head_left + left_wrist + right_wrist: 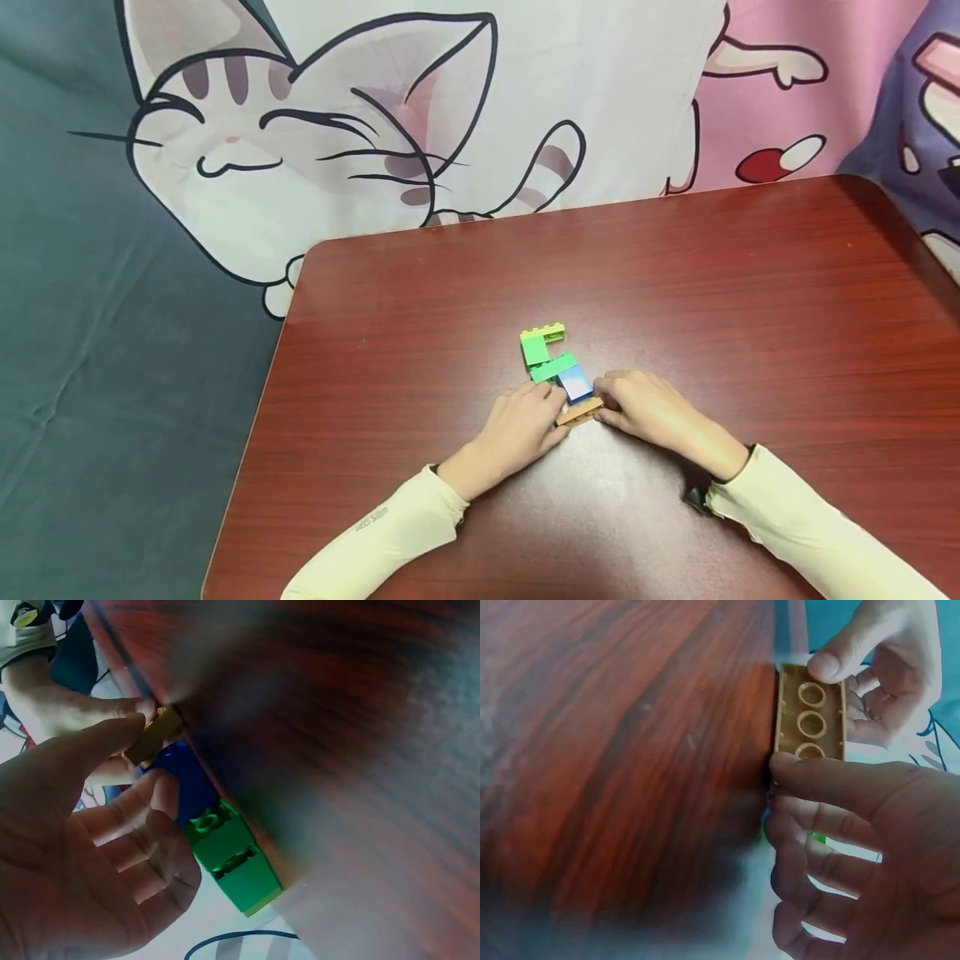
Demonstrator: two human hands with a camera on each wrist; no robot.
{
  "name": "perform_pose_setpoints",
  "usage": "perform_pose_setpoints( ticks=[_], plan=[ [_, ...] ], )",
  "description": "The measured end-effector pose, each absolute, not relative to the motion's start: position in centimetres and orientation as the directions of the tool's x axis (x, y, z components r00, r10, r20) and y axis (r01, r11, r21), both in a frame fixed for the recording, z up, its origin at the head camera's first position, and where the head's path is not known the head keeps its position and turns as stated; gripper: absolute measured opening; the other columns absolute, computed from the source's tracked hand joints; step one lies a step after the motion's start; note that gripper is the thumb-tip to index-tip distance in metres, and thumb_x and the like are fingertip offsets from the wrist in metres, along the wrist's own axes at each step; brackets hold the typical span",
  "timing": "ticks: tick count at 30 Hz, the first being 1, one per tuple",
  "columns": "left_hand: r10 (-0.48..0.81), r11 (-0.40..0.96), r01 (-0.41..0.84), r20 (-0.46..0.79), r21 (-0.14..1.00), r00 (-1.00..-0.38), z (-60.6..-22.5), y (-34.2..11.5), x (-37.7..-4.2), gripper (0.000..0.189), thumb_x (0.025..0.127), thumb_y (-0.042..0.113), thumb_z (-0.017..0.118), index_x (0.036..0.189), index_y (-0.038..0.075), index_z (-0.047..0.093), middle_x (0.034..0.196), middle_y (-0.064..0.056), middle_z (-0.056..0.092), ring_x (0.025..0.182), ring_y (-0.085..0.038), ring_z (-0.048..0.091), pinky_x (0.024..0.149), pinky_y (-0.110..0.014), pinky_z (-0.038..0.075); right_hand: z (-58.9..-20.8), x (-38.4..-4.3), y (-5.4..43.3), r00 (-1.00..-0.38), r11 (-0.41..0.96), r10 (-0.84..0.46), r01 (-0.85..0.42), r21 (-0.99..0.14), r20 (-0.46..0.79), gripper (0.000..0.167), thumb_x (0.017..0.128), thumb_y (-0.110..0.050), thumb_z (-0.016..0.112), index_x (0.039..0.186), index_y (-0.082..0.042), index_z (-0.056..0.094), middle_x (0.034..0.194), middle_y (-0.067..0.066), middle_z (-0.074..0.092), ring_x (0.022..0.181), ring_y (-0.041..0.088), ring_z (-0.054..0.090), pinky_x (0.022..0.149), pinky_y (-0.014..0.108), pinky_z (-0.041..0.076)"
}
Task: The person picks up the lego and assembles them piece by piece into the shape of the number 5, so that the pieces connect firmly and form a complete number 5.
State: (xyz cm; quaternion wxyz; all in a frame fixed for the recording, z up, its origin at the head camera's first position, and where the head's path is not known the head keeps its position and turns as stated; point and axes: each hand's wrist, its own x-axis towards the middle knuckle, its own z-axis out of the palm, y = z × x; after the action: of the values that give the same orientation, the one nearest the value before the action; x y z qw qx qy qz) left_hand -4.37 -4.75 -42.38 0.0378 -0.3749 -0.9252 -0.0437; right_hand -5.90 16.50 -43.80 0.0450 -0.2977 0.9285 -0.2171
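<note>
A tan toy brick (580, 412) stands on its side, its hollow underside with rings facing the person in the right wrist view. My left hand (520, 423) pinches its left end, thumb on the underside. At the other end my right hand (651, 410) pinches it, thumb likewise on the underside. Just beyond, a blue brick (576, 383) touches the tan one. A green brick (552, 367) adjoins the blue, followed by a lighter green brick (535, 350) and a yellow-green brick (551, 332) at the far end. The fingers hide parts of the joins.
The bricks lie on a reddish-brown wooden table (420, 333). Behind its far edge hangs a cloth (637, 100) printed with a cartoon cat. Pale sleeves (390, 533) cover both forearms, and a small dark device (697, 499) sits at the right wrist.
</note>
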Motion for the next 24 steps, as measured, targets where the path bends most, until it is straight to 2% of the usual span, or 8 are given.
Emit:
perform_pose_setpoints(
  ticks=[3, 6, 11, 14, 19, 24],
  plan=[
    [0.697, 0.710, 0.703, 0.104, 0.041, -0.710, -42.7, -4.7, -4.5, 0.022, 0.085, 0.036, 0.064, 0.085, 0.015, 0.056, 0.077, 0.004, 0.055, 0.067, -0.014, 0.054, 0.052, -0.027, 0.043, -43.9, -5.9, 16.3, -0.835, 0.749, -0.547, -0.519, -0.412, 0.057, 0.028, 0.074, -0.020, 0.076, 0.072, -0.017, 0.048, 0.064, -0.009, 0.041, 0.054, 0.009, 0.039, 0.045, 0.027, 0.035],
    [0.701, 0.706, 0.707, 0.105, 0.039, -0.706, -42.9, -4.7, -4.6, 0.019, 0.086, 0.033, 0.063, 0.086, 0.015, 0.057, 0.079, 0.003, 0.058, 0.069, -0.015, 0.056, 0.053, -0.028, 0.044, -44.0, -5.9, 16.3, -0.852, 0.757, -0.518, -0.499, -0.422, 0.078, 0.030, 0.072, -0.021, 0.078, 0.083, -0.013, 0.052, 0.071, -0.005, 0.046, 0.054, 0.012, 0.043, 0.043, 0.030, 0.037],
    [0.697, 0.710, 0.704, 0.116, 0.032, -0.708, -43.1, -4.8, -4.7, 0.017, 0.085, 0.030, 0.063, 0.086, 0.014, 0.057, 0.079, 0.002, 0.059, 0.069, -0.015, 0.057, 0.053, -0.028, 0.044, -44.0, -6.5, 16.3, -0.826, 0.701, -0.537, -0.550, -0.454, 0.171, 0.062, 0.068, -0.024, 0.082, 0.117, -0.002, 0.051, 0.098, 0.006, 0.053, 0.068, 0.020, 0.054, 0.055, 0.038, 0.049],
    [0.692, 0.713, 0.700, 0.125, 0.030, -0.711, -43.2, -4.8, -4.8, 0.016, 0.086, 0.029, 0.062, 0.085, 0.014, 0.057, 0.076, 0.003, 0.058, 0.067, -0.015, 0.056, 0.051, -0.027, 0.043, -43.8, -7.2, 16.2, -0.793, 0.650, -0.574, -0.592, -0.476, 0.203, 0.074, 0.067, -0.026, 0.082, 0.128, -0.001, 0.047, 0.108, 0.008, 0.052, 0.080, 0.021, 0.055, 0.066, 0.040, 0.051],
    [0.691, 0.710, 0.703, 0.152, 0.043, -0.707, -43.5, -4.9, -4.9, 0.015, 0.087, 0.029, 0.060, 0.083, 0.015, 0.056, 0.073, 0.004, 0.056, 0.064, -0.014, 0.054, 0.050, -0.026, 0.041, -43.6, -8.0, 16.0, -0.752, 0.593, -0.633, -0.625, -0.507, 0.185, 0.082, 0.066, -0.027, 0.082, 0.136, -0.006, 0.043, 0.106, 0.006, 0.050, 0.078, 0.014, 0.050, 0.066, 0.034, 0.047],
    [0.689, 0.711, 0.702, 0.157, 0.041, -0.707, -43.6, -5.0, -4.9, 0.017, 0.088, 0.030, 0.060, 0.083, 0.014, 0.056, 0.073, 0.003, 0.056, 0.064, -0.015, 0.054, 0.050, -0.026, 0.041, -43.6, -8.3, 15.7, -0.745, 0.593, -0.648, -0.623, -0.511, 0.156, 0.079, 0.066, -0.026, 0.082, 0.134, -0.011, 0.046, 0.100, 0.002, 0.049, 0.073, 0.012, 0.047, 0.061, 0.030, 0.044]
  ],
)
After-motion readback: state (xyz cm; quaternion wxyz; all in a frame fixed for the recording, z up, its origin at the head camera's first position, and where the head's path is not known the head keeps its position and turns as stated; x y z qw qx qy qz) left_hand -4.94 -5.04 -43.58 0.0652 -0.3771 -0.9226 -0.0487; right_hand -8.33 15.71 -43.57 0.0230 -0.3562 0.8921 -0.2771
